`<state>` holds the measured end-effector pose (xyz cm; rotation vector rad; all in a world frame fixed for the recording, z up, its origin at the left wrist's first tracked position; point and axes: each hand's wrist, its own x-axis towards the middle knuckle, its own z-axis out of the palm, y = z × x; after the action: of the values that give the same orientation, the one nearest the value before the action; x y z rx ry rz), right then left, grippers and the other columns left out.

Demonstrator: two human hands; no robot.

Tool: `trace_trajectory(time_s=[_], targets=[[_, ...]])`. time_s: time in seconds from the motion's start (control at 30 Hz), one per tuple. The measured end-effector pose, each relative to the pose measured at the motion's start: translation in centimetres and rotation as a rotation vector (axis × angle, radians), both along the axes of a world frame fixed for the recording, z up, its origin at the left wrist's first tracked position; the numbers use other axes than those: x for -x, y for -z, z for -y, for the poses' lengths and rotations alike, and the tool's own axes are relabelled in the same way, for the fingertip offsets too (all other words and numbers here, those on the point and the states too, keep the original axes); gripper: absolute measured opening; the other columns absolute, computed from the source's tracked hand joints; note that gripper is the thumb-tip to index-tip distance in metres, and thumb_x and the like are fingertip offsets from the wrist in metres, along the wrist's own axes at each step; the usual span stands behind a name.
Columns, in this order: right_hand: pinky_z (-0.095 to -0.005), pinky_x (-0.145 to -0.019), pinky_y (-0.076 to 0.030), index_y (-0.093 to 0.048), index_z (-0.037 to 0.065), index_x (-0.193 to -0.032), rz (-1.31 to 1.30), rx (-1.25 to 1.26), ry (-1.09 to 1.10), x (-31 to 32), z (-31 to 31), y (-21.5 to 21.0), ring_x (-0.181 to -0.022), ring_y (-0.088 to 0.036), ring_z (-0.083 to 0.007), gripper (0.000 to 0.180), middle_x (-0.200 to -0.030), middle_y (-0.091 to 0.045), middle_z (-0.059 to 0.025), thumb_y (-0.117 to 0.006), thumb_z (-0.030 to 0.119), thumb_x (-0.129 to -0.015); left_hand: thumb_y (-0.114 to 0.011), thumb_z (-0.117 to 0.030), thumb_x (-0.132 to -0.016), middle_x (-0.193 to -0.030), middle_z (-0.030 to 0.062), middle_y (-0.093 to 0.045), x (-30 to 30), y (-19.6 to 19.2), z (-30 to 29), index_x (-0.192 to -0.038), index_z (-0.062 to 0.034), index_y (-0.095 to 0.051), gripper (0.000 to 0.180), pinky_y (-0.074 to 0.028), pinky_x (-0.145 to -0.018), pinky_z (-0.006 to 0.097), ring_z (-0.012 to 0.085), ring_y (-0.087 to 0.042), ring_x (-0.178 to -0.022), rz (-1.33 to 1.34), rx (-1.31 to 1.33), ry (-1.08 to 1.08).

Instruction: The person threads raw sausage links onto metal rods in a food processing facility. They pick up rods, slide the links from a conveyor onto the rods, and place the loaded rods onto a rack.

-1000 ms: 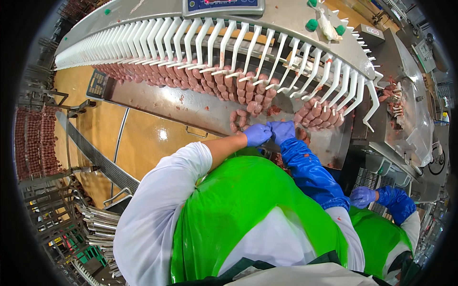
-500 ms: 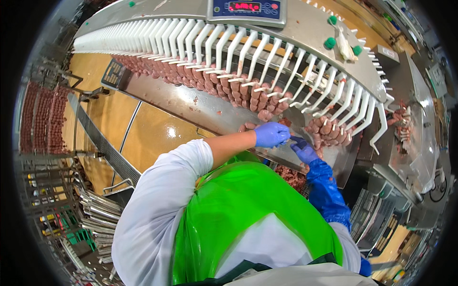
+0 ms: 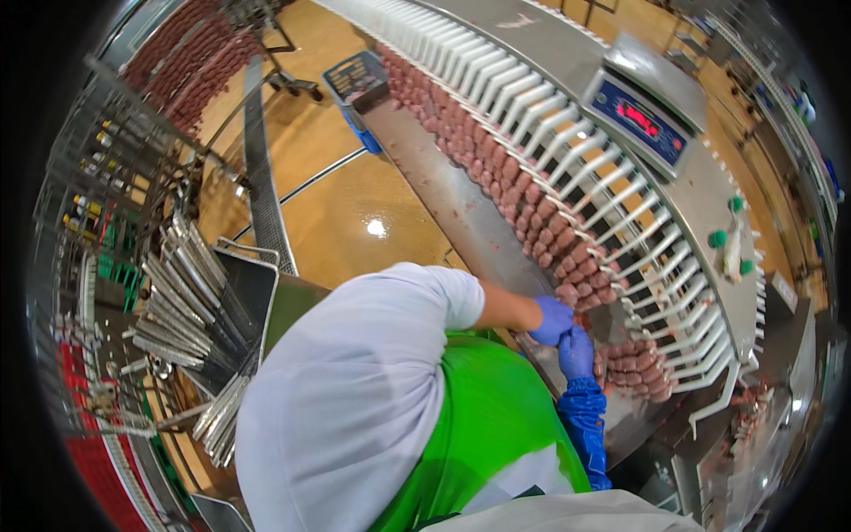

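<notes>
My left hand (image 3: 551,321), in a purple glove, meets my right hand (image 3: 576,353) over the metal trough. Both are closed, with their fingers curled together. Whatever is between them is hidden by the gloves. Just beyond my left hand, strings of pink linked sausages (image 3: 496,177) hang in a long row from white hooks (image 3: 567,142). Beside my right hand hangs another bunch of sausages (image 3: 636,368), on the hooks nearest the rack's end. A blue plastic sleeve (image 3: 581,417) covers my right forearm; the left one is bare below a white sleeve.
The metal trough (image 3: 443,191) runs under the hooks, with a grey crate (image 3: 356,78) at its far end. A scale (image 3: 638,120) with a red display stands on the steel top. Metal rods (image 3: 191,293) fill a bin at left. More sausages (image 3: 191,66) hang at far left.
My view has turned, so the rack and scale now sit further right and tilted. My hands, slightly apart before, have come together. The loose sausages near my left hand no longer show there.
</notes>
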<state>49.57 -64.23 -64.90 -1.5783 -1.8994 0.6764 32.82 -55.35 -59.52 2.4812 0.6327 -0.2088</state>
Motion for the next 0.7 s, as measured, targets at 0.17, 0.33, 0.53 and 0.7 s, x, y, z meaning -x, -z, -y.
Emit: trace_trajectory(time_s=[0.17,0.33,0.53,0.7], targets=[[-0.0363,-0.07,-0.047,-0.057,0.0,-0.088,-0.314,0.227,-0.079,-1.9,0.6,-1.4,-0.075,-0.056,-0.0196,0.016,-0.08,-0.059,-0.0093,-0.049,0.012,-0.095,-0.057,-0.026,-0.081,-0.101,0.0113,-0.067,0.4,-2.1,-0.3,-0.092,-0.0083,-0.071,0.025,-0.048,-0.092,0.045,0.0332,-0.064,-0.098,-0.022,-0.107,0.15],[-0.0319,-0.066,-0.044,-0.053,0.003,-0.081,-0.275,0.251,-0.081,-1.4,1.6,-4.3,-0.07,-0.052,-0.0149,0.017,-0.075,-0.053,-0.006,-0.05,0.012,-0.095,-0.061,-0.034,-0.078,-0.095,0.0072,-0.066,4.5,-0.4,-3.5,-0.084,-0.0144,-0.071,0.023,-0.043,-0.091,0.046,0.0274,-0.062,-0.096,0.334,-0.388,0.318],[-0.0326,-0.068,-0.043,-0.056,0.0,-0.087,-0.464,0.154,-0.087,-1.4,1.7,-9.9,-0.074,-0.05,-0.0184,0.011,-0.078,-0.049,-0.0079,-0.054,0.01,-0.092,-0.067,-0.035,-0.085,-0.129,0.0096,-0.059,12.7,3.1,-5.0,-0.119,-0.0162,-0.062,0.039,-0.043,-0.099,0.05,0.03,-0.053,-0.123,0.07,-0.361,0.034],[-0.0337,-0.077,-0.047,-0.056,0.0,-0.081,-0.578,0.165,-0.196,2.9,-1.3,-21.6,-0.078,-0.056,-0.0192,0.025,-0.082,-0.055,-0.0088,-0.05,0.019,-0.097,-0.067,-0.033,-0.088,-0.132,0.0151,-0.056,4.2,2.6,-0.6,-0.129,-0.0127,-0.054,0.047,-0.042,-0.104,0.045,0.037,-0.053,-0.121,0.48,0.147,0.01]])
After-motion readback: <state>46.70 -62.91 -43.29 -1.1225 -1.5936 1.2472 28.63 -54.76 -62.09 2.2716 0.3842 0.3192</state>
